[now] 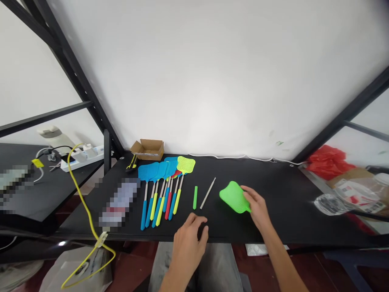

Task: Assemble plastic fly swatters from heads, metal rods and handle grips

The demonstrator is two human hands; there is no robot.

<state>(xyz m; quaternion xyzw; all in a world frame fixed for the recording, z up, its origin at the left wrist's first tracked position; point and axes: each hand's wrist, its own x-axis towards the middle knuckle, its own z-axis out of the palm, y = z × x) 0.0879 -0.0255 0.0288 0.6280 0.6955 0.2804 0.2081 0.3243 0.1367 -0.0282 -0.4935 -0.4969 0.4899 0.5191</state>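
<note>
In my right hand (256, 207) is a bright green fly swatter head (234, 197), held by its edge near the short neck, over the right half of the table. My left hand (190, 238) hovers at the table's front edge, fingers curved and thumb apart, holding nothing. Just beyond it lie a green handle grip (195, 197) and a thin metal rod (208, 193), separate from each other. To their left, several fly swatters (158, 172) with blue, yellow and red handles lie side by side, their heads overlapping toward the wall.
A small open cardboard box (148, 150) stands against the wall. A blurred-out flat item (120, 202) lies at the left, by a yellow cable (80, 190) and a power strip (82, 157). A clear plastic bottle (331, 204) and a red bag (328, 162) are at the right.
</note>
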